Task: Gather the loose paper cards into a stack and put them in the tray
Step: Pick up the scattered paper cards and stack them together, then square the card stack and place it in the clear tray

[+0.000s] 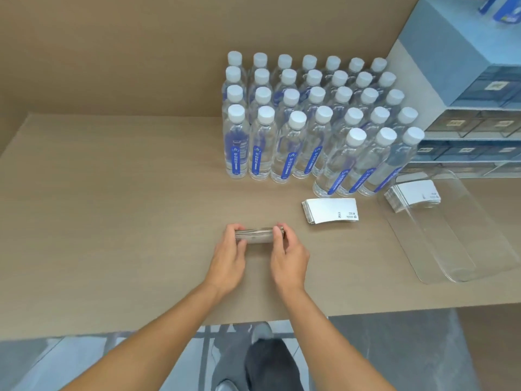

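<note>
We hold one stack of cards [255, 235] on edge between both hands near the middle of the tabletop [112, 207], toward its near edge. The left hand [228, 261] pinches the stack's left end, the right hand [289, 261] its right end; the fingers [279, 231] are curled and pressed against the paper.

Nothing stands between the held stack and the clear tray [456, 249], which lies at the right edge of the tabletop. A second stack [331, 210] rests flat on the tabletop between our hands and the tray, slightly fanned; small print marks its right end, too small to read. A third stack [414, 194] already lies in the tray's far end — so we count three stacks in all.

Behind, toward the far right of the tabletop, stands a block of water bottles [310, 122] with white caps — about thirty-one by our count, in five rows, the nearest row only three. Each carries a blue vertical label with white characters we cannot make out. At the far right corner stand blue and clear drawer units [473, 108], their small front labels unreadable.
</note>
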The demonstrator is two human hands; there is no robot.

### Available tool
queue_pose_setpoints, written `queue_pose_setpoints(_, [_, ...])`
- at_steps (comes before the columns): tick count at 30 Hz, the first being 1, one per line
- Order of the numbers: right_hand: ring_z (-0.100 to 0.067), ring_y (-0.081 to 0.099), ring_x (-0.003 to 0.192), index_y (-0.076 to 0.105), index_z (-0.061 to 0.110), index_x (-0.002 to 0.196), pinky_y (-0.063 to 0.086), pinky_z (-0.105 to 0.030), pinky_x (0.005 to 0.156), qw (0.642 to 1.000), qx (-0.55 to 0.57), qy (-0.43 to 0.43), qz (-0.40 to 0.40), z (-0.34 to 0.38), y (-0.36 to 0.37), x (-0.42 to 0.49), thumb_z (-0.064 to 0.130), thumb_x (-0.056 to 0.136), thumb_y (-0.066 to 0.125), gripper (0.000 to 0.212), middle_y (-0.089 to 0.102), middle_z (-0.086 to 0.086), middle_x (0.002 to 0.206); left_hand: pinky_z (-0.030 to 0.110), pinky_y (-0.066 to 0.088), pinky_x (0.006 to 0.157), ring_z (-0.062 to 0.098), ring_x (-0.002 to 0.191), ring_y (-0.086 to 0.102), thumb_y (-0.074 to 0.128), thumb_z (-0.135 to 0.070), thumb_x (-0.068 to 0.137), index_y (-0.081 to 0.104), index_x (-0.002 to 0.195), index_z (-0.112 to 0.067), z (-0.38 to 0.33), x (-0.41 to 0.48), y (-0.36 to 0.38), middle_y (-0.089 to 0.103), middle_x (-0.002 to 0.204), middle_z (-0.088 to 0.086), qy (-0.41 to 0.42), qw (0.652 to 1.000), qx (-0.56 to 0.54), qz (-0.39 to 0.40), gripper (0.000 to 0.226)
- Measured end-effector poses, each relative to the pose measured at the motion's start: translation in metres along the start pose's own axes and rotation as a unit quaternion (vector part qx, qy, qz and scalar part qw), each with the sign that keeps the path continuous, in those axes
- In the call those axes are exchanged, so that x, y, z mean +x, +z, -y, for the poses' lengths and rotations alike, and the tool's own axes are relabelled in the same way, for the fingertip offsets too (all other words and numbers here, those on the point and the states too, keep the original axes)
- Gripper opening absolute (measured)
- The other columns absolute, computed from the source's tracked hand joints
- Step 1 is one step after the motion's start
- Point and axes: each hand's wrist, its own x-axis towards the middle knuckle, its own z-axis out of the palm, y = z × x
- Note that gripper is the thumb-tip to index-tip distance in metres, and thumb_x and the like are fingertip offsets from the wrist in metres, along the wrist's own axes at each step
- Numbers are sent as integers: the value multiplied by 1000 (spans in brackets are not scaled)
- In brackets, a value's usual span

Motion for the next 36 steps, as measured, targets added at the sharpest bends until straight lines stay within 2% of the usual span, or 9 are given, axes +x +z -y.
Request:
queue_pose_setpoints(4, [-11, 65, 89, 71, 20, 109, 50, -28, 89, 1000, 27, 6, -12, -4, 4, 8, 33, 98, 51, 26, 74, 7, 96, 19, 33, 98, 13, 113, 47, 43, -14, 96, 39, 122, -22, -5, -1, 18, 47, 124, -4, -41, 995, -86, -41, 27])
queue_pose_setpoints(7, [7, 61, 83, 72, 24, 104, 45, -12, 80, 999, 41, -4, -27, -13, 6, 12, 32, 98, 51, 23, 70, 18, 88, -2, 31, 86, -7, 105, 47, 40, -15, 101, 43, 114, -24, -11, 3, 32, 50, 116, -7, -70, 981, -144, -107, 17])
queue_pose_setpoints(10, [10, 59, 82, 71, 25, 101, 42, -5, 75, 998, 49, -20, -19, -13, 6, 14, 30, 99, 51, 21, 70, 18, 86, -1, 35, 80, -16, 91, 50, 35, -18, 103, 48, 108, -20, -13, 6, 43, 57, 102, -9, -87, 964, -173, -184, 15])
queue_pose_setpoints(16, [-1, 64, 91, 70, 25, 104, 50, -25, 89, 997, 65, -19, -22, -13, 9, 16, 26, 98, 50, 20, 72, 15, 95, 6, 38, 75, -4, 85, 54, 32, -27, 99, 54, 100, -13, -16, 2, 48, 60, 92, -11, -69, 960, -149, -227, 26])
queue_pose_setpoints(20, [10, 60, 105, 71, 20, 110, 45, -13, 96, 996, 73, -44, 3, -18, 5, 15, 23, 98, 52, 23, 71, 21, 106, 13, 40, 74, 7, 86, 56, 30, -28, 98, 54, 97, -13, -13, 4, 49, 61, 91, -4, -60, 957, -124, -256, 28])
queue_pose_setpoints(23, [8, 59, 76, 71, 20, 96, 43, -7, 74, 997, 40, -56, 24, -17, 1, 21, 25, 99, 50, 22, 68, 22, 77, 22, 34, 70, 21, 82, 51, 30, -24, 100, 48, 95, -13, -16, 15, 50, 56, 89, 4, -85, 960, -89, -250, 21])
queue_pose_setpoints(27, [-20, 38, 60, 57, 9, 75, 36, -32, 63, 993, -47, -62, 90, 4, -16, 32, 27, 99, 46, 32, 42, 0, 53, 27, 30, 72, 31, 91, 54, 32, -14, 102, 52, 100, -1, -35, 31, 36, 55, 92, 11, -167, 958, -71, -222, 24])
queue_pose_setpoints(33, [-21, 31, 62, 47, 0, 70, 30, -33, 58, 978, -126, -57, 154, 17, -55, 14, 19, 91, 53, 29, 40, -5, 56, 36, 40, 85, 34, 105, 55, 31, -14, 100, 51, 106, -2, -80, 11, 18, 60, 110, 16, -222, 960, -45, -167, 24])
queue_pose_setpoints(36, [-17, 40, 62, 61, 1, 71, 36, -28, 61, 984, -115, 2, 137, 22, -86, 9, 17, 86, 61, 22, 61, -16, 62, 34, 38, 81, 29, 95, 51, 32, -21, 101, 43, 106, -9, -107, -6, 15, 55, 103, 12, -239, 964, -81, -84, 17])
